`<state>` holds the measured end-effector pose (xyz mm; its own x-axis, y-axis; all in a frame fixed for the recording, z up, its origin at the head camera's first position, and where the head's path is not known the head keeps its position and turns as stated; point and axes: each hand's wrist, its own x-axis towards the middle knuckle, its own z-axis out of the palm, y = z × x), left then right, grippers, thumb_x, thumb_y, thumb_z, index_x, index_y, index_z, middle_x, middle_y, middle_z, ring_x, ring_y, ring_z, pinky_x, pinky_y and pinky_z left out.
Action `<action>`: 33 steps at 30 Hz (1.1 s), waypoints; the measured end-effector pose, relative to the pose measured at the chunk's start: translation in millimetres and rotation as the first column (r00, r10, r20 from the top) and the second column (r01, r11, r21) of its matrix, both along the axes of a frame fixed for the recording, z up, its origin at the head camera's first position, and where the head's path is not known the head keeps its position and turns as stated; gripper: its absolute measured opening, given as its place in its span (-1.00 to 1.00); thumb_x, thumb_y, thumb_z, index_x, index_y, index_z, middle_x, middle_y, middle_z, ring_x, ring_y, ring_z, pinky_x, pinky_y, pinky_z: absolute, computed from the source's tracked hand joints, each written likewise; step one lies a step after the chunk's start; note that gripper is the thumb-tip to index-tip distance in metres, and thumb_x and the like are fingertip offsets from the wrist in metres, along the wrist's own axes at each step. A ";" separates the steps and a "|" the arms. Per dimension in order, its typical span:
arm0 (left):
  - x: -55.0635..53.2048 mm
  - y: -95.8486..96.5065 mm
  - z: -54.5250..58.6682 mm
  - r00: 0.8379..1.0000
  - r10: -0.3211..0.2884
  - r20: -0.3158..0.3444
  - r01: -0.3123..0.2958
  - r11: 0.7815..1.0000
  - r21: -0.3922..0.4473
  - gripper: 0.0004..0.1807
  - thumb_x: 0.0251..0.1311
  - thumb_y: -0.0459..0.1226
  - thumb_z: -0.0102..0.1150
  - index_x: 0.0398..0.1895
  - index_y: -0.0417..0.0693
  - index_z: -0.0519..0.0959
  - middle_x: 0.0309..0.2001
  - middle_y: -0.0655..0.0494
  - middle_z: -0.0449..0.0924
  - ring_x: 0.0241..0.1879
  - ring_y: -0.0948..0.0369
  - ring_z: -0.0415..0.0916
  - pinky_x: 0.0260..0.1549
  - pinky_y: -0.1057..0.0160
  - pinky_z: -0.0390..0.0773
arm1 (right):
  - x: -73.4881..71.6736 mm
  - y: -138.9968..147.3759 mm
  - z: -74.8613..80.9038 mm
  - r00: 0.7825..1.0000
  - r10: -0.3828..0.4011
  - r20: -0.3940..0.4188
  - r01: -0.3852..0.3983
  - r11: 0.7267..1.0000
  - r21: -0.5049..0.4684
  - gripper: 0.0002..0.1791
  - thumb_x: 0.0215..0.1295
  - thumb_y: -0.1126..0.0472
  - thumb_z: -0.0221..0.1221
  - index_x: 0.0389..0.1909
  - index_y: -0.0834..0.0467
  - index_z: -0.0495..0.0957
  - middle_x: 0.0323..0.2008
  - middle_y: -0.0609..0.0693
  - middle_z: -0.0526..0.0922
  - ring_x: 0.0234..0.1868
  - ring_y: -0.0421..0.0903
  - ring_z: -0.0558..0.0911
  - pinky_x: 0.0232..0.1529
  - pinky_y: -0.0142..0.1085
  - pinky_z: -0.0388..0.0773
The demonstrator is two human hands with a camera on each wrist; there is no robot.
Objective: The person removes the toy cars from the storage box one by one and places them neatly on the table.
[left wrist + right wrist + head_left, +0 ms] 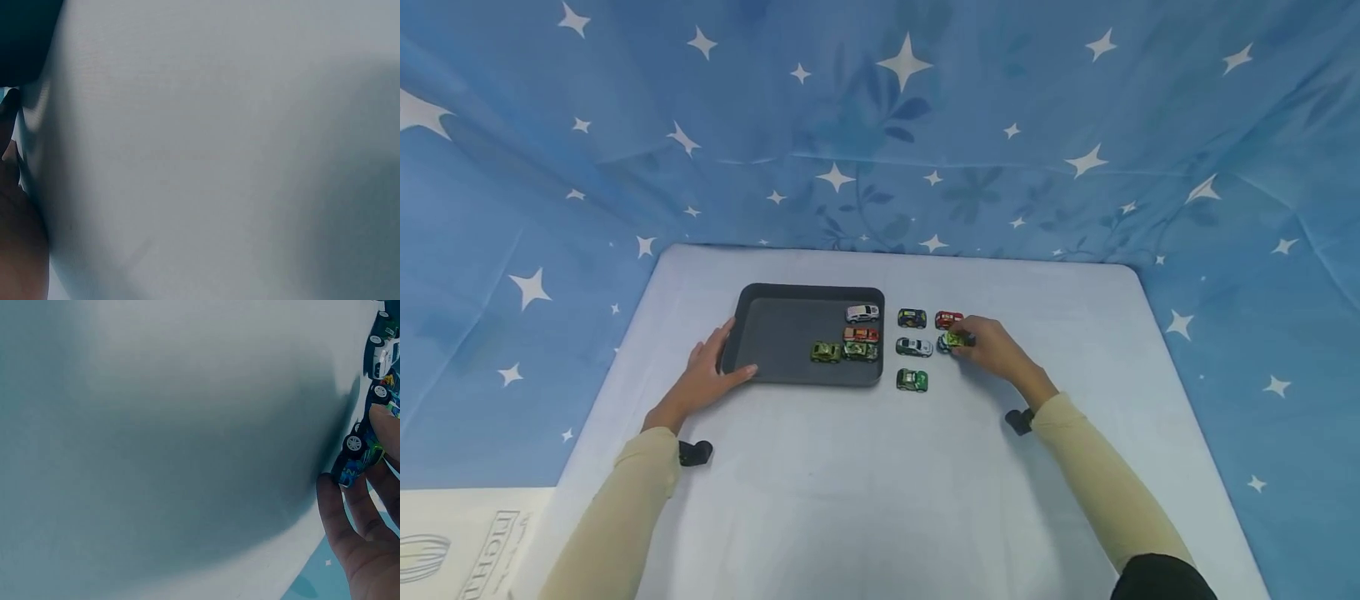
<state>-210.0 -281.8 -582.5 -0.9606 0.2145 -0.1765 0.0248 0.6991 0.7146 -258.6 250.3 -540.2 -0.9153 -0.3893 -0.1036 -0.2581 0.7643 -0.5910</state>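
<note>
My right hand [996, 346] pinches a green-and-blue toy car [953, 341] between thumb and fingers, at the right of a group of cars on the table. Its dark wheel side shows in the right wrist view, where the toy car [353, 456] looks tilted. Just behind it is a red toy car [948, 319]. A silver toy car [913, 347] stands to its left. On the far left, my left hand [706, 377] touches the near left corner of a dark grey tray [782, 333], thumb and fingers spread. In the left wrist view only part of that hand [22, 231] shows.
Inside the tray's right side are a white car [862, 313], an orange-red car [861, 334] and two green camouflage cars [826, 352]. Right of the tray stand a dark car [912, 317] and a green car [912, 381]. A blue star-patterned curtain [850, 125] hangs behind the white table [850, 483].
</note>
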 end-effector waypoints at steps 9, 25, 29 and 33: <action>0.0 0.4 -1.9 1.000 0.010 0.001 -0.010 1.000 0.008 0.21 0.38 0.17 0.36 0.81 0.18 -0.27 0.72 -0.27 -0.21 0.67 -0.32 -0.47 0.57 -0.35 -0.43 | 4.3 -1.4 -4.5 1.000 -0.019 0.011 0.019 1.000 0.025 -0.58 0.36 0.37 0.44 0.21 0.31 0.67 0.18 0.23 0.69 0.29 0.24 0.61 0.41 0.17 0.47; 1.1 -0.6 1.2 1.000 -0.001 -0.002 0.001 1.000 -0.002 0.21 0.38 0.18 0.35 0.81 0.18 -0.27 0.73 -0.24 -0.22 0.67 -0.30 -0.44 0.58 -0.33 -0.41 | 6.9 -6.3 -3.4 0.999 -0.041 -0.005 0.041 0.998 0.054 -0.58 0.34 0.41 0.43 0.20 0.32 0.67 0.19 0.27 0.69 0.32 0.26 0.59 0.43 0.17 0.43; 0.3 -0.9 1.0 1.000 -0.007 -0.008 0.007 1.000 -0.008 0.20 0.39 0.18 0.34 0.81 0.18 -0.27 0.73 -0.24 -0.22 0.68 -0.28 -0.40 0.60 -0.28 -0.43 | 7.5 -6.9 -4.8 0.999 -0.040 -0.011 0.041 0.997 0.061 -0.58 0.34 0.41 0.42 0.20 0.33 0.66 0.19 0.27 0.69 0.31 0.27 0.59 0.43 0.19 0.43; 0.1 -0.9 0.9 1.000 -0.007 -0.006 0.007 1.000 -0.009 0.21 0.38 0.19 0.34 0.81 0.17 -0.26 0.73 -0.24 -0.22 0.68 -0.29 -0.40 0.60 -0.27 -0.43 | 9.1 -7.5 -4.3 0.999 -0.046 -0.019 0.047 0.997 0.065 -0.59 0.33 0.43 0.42 0.18 0.33 0.67 0.16 0.27 0.70 0.28 0.26 0.61 0.41 0.18 0.46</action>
